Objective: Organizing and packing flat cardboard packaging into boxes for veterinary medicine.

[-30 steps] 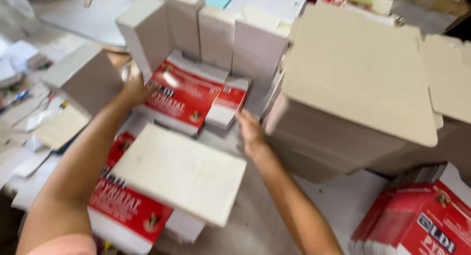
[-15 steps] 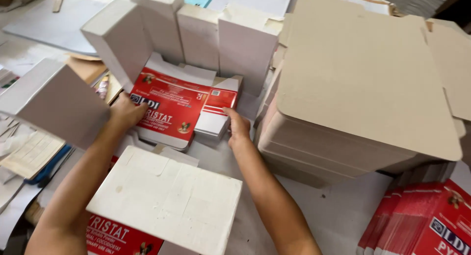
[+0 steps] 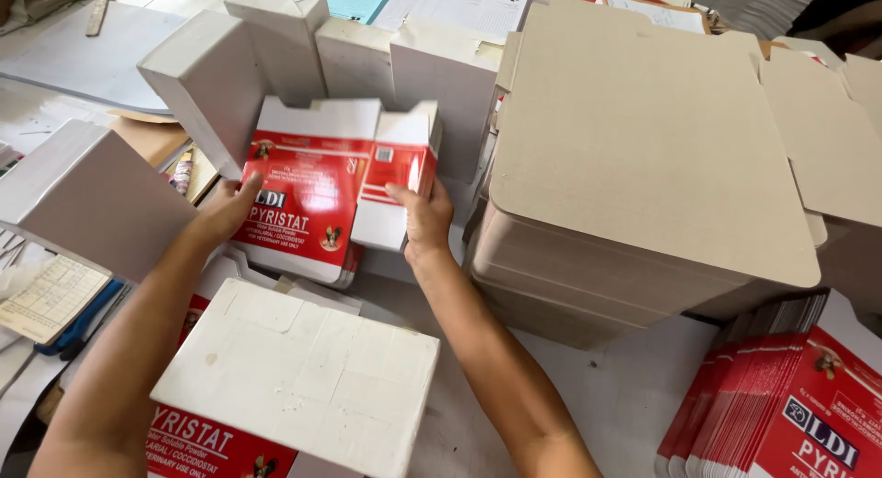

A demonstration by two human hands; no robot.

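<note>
A red and white carton (image 3: 322, 188), partly folded up, is held between both hands above the table. My left hand (image 3: 225, 211) presses on its left edge. My right hand (image 3: 424, 222) grips its white right side panel, thumb on the front. Several assembled white boxes (image 3: 276, 55) stand in a row just behind it. Another assembled box (image 3: 294, 372), white bottom up and red side toward me, lies in front, between my forearms.
A tall stack of flat brown cardboard sheets (image 3: 643, 165) rises on the right, close to my right hand. A pile of flat red cartons (image 3: 781, 414) lies at the bottom right. A tilted white box (image 3: 87, 198) sits at the left over papers (image 3: 50, 299).
Both hands have lifted the red carton off the pile and tilted it upright, its panels folding into a box shape. The view has shifted slightly.
</note>
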